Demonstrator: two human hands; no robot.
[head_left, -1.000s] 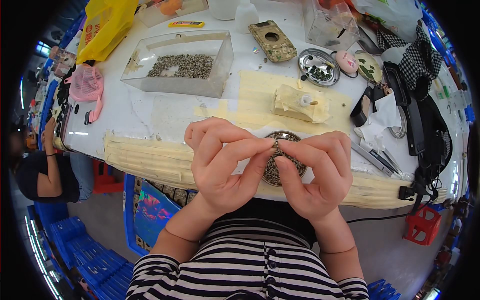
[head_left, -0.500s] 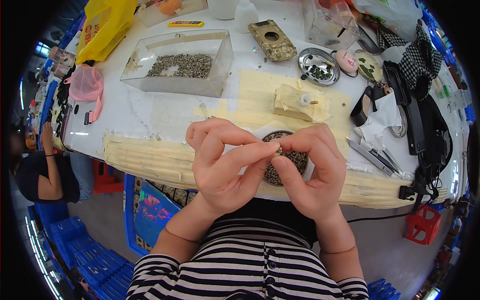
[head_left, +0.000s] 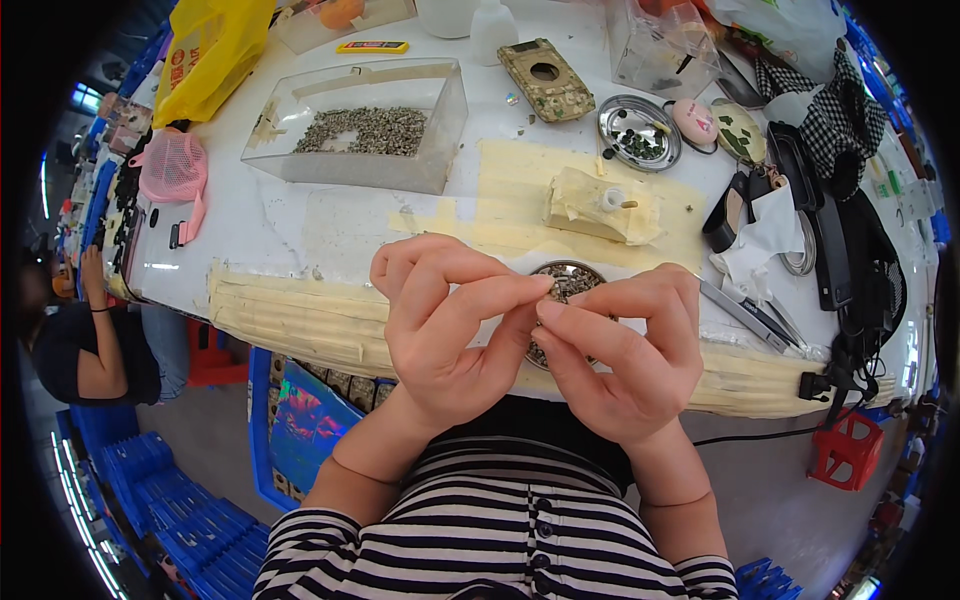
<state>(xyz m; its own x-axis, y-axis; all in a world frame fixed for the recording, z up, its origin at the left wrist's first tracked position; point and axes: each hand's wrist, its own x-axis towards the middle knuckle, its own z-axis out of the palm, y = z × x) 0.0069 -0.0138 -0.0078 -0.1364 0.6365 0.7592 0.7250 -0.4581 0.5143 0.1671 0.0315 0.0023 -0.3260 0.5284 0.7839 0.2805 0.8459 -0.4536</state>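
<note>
Both hands pinched together over a small dish of tiny parts.

Head view: the left hand (head_left: 445,320) and right hand (head_left: 620,350) met fingertip to fingertip above the round dish (head_left: 568,282) at the table's near edge; whatever they gripped was too small to make out. The dish looked full and the clear tray (head_left: 365,125) behind held many more, so much seemingly remained. Tweezers (head_left: 750,315) lay just right; nothing blocked the hands.
</note>
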